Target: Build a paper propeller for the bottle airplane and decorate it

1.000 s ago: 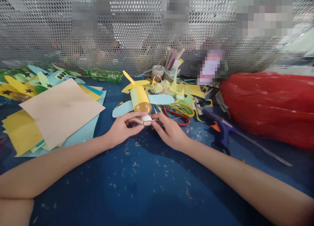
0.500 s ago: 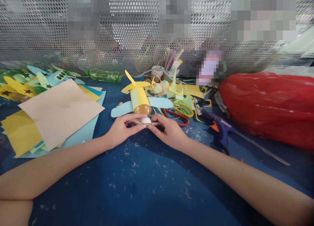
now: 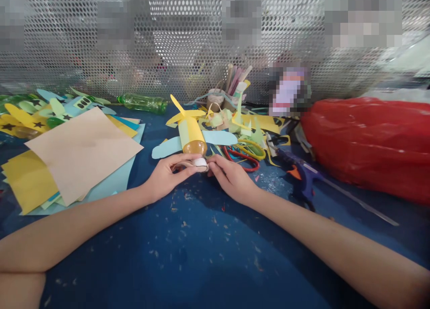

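Note:
My left hand (image 3: 171, 171) pinches a pale paper strip (image 3: 181, 165) together with a white bottle cap (image 3: 200, 162). Closed at the cap's right edge, my right hand (image 3: 231, 177) has its fingertips on the strip's end, mostly hidden. Directly behind the fingers rests a toy plane made from a bottle (image 3: 192, 130), wrapped in yellow and pale green paper. It has light blue wings (image 3: 220, 138) and a yellow tail (image 3: 177, 105). Its clear, amber-looking end faces me. Whether the cap touches the bottle cannot be made out.
Stacked coloured paper (image 3: 85, 156) lies left, with finished paper pieces behind it. A green bottle (image 3: 143, 104) lies at the back. Right of the plane are paper scraps (image 3: 251, 123), red-handled scissors (image 3: 242, 160), a purple glue gun (image 3: 304, 177) and a red plastic bag (image 3: 369, 148).
My right fingers have shifted slightly right and closed more tightly at the cap's edge. The cap and strip tilt a little. My left hand has barely moved.

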`<state>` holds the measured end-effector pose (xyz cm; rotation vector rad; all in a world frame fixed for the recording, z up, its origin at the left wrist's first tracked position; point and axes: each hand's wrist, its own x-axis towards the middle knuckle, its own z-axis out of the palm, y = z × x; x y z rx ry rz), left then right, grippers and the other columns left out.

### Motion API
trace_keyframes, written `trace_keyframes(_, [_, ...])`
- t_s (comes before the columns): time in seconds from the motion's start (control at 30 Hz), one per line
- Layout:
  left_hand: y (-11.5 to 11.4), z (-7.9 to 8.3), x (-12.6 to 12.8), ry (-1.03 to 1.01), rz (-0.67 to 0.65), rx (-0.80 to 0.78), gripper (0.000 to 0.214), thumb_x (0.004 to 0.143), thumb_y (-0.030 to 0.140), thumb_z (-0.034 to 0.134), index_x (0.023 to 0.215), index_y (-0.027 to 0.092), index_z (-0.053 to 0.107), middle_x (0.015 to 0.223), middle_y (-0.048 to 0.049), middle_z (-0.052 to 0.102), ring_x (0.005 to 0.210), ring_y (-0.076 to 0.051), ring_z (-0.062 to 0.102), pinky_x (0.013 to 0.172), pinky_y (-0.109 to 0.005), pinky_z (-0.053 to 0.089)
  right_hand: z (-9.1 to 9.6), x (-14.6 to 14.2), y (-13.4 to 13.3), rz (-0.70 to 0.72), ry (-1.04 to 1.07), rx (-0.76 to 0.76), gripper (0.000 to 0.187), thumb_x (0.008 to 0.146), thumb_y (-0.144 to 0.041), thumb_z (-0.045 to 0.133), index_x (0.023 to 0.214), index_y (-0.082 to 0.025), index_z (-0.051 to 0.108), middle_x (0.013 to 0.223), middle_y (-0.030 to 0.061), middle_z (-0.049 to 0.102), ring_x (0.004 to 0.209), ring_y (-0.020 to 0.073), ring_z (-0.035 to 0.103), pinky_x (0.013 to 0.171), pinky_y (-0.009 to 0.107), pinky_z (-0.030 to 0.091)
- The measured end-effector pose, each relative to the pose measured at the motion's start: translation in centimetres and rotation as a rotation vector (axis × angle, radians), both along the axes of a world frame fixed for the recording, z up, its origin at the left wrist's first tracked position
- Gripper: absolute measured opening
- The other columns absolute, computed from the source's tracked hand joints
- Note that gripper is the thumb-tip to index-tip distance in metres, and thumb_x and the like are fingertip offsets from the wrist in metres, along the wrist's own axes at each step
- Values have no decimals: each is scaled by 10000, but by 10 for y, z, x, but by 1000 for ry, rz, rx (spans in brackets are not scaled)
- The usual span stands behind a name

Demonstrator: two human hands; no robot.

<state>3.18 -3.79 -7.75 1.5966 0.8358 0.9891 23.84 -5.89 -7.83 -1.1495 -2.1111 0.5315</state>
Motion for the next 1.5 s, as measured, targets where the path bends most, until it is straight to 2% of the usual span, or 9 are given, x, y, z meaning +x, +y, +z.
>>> trace_keyframes(0.17, [-1, 3, -1, 35, 3, 48, 284, 836, 284, 669, 1109, 209, 701, 1045, -31, 761, 922, -161, 713, 884, -295, 561, 3, 0, 0, 1, 21, -7, 240, 998, -333, 344, 931, -191, 524, 750, 31, 639, 676, 150, 606, 644, 291, 473])
trace_keyframes(0.3, [-2, 6, -2, 35, 18, 59, 230, 889, 316, 600, 1063, 229, 723, 1116, -31, 742, 1001, -182, 697, 922, -321, 553, 4, -1, -2, 29, 40, -69, 234, 908, -421, 527, 960, -193, 528, 773, 35, 675, 671, 158, 641, 630, 292, 500])
trace_keyframes(0.4, [-2, 5, -3, 21, -23, 24, 289, 831, 340, 675, 1097, 233, 712, 1030, -32, 762, 935, -189, 703, 877, -336, 565, 3, -2, -2, 3, 52, -94, 275, 847, -442, 612, 942, -200, 521, 772, 34, 689, 687, 171, 666, 631, 294, 512])
trace_keyframes(0.57, [-1, -1, -3, 23, -53, -20, 431, 710, 313, 787, 1126, 233, 707, 1014, -38, 760, 819, -179, 675, 752, -321, 563, 1, -3, -3, -52, 76, -97, 238, 884, -431, 575, 889, -199, 525, 741, 28, 683, 625, 151, 648, 581, 270, 487])
trace_keyframes(0.8, [-3, 0, -3, 14, -16, 70, 453, 756, 249, 742, 1197, 230, 639, 1030, -38, 725, 891, -170, 646, 762, -298, 520, 3, -1, -2, 20, 39, 36, 202, 987, -268, 381, 945, -184, 560, 798, 46, 668, 684, 143, 621, 639, 273, 483])
trace_keyframes(0.9, [-3, 1, -2, -20, 30, 79, 457, 759, 230, 731, 1193, 231, 589, 930, -16, 714, 850, -162, 647, 758, -297, 524, 2, -2, -2, 39, 5, 81, 157, 955, -234, 434, 1017, -184, 570, 863, 55, 679, 707, 145, 620, 643, 273, 486])
trace_keyframes(1.1, [-2, 0, -2, -54, 81, 123, 314, 791, 257, 705, 1088, 242, 604, 1089, -33, 700, 989, -191, 660, 813, -322, 547, 1, -4, 0, 24, -42, 46, 177, 918, -254, 497, 1059, -173, 568, 819, 35, 658, 646, 128, 602, 585, 252, 474])
trace_keyframes(1.33, [-2, -4, -3, -33, 96, 156, 363, 778, 267, 738, 1112, 253, 595, 1049, -27, 697, 979, -201, 661, 828, -354, 560, 0, -5, 1, 16, -29, 27, 198, 914, -262, 493, 1083, -180, 556, 808, 24, 638, 644, 127, 606, 597, 256, 486])
trace_keyframes(1.5, [-3, -5, -3, -35, 120, 155, 311, 837, 283, 689, 1127, 257, 579, 1035, -20, 673, 997, -187, 653, 861, -340, 553, -1, -5, 0, 11, -55, 25, 206, 916, -273, 490, 1084, -173, 553, 784, 24, 625, 635, 135, 598, 582, 263, 481])
